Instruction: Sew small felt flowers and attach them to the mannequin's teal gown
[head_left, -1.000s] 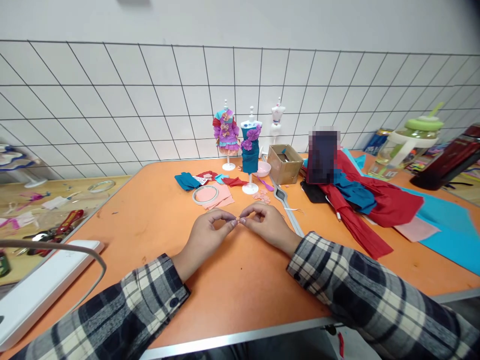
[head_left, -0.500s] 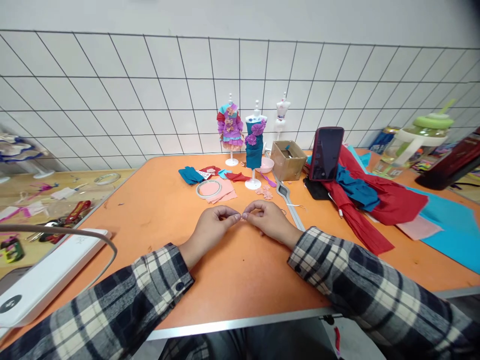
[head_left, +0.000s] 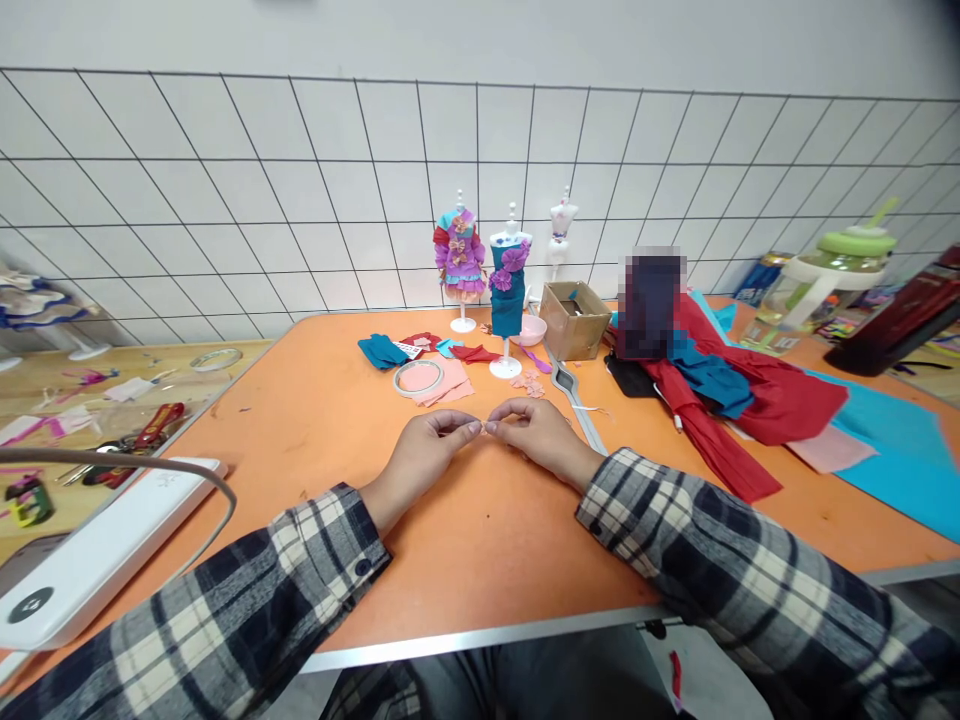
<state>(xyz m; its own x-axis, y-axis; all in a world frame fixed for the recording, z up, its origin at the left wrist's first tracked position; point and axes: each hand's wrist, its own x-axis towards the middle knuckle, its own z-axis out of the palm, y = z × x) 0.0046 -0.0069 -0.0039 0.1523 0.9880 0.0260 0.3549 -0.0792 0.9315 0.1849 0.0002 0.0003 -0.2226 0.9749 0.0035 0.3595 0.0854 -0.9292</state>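
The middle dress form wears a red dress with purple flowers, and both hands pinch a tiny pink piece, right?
No, the head view shows that dress is teal, not red. The middle dress form does wear purple flowers, and the left hand and right hand pinch a tiny pink piece.

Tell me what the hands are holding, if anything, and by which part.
A tiny pinkish piece, seemingly pinched at opposite sides by the fingertips of the left hand and right hand; too small to tell its exact parts.

Two hands point(head_left: 422, 452), one tiny pink piece point(head_left: 484, 429), three mannequins point(head_left: 508, 300) on the orange table point(head_left: 255, 430), two tape rolls point(head_left: 417, 394), one box point(head_left: 574, 330)
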